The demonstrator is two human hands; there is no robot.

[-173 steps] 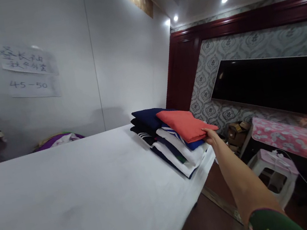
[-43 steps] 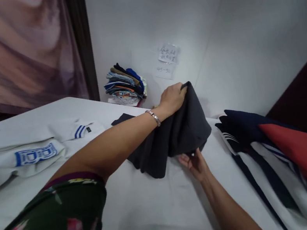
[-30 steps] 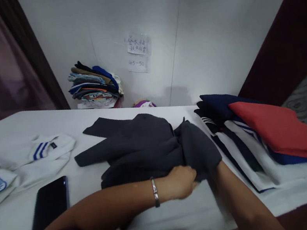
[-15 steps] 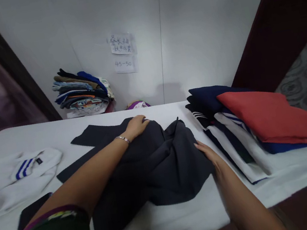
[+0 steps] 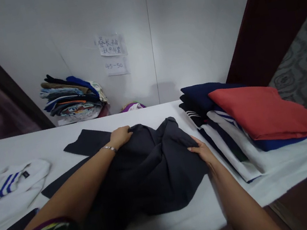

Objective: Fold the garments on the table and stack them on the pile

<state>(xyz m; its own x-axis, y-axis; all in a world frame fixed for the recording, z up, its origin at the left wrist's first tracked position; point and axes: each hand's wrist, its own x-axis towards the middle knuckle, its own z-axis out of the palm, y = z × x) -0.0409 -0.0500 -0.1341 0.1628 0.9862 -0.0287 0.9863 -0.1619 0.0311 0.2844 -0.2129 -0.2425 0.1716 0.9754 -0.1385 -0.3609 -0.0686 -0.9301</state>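
Observation:
A dark grey garment [image 5: 149, 175] lies rumpled across the middle of the white table, with a sleeve-like part stretched out to the left. My left hand [image 5: 120, 136], wearing a silver bracelet at the wrist, grips the cloth near its far edge. At the garment's right edge, my right hand [image 5: 201, 150] is closed on the fabric, thumb on top and the other fingers partly hidden. Between the hands the cloth bunches into folds. How the garment's lower left part lies is partly hidden by my left arm.
Folded clothes with a red garment [image 5: 260, 112] on top are piled at the right. A white garment with blue stripes [image 5: 17, 186] lies at the left. Another clothes stack [image 5: 73, 97] stands behind the table, near paper signs [image 5: 114, 54] on the wall.
My left hand has shifted slightly and its fingers have closed on the cloth. My right hand has moved up the right edge and now grips it. The view has turned slightly to the right.

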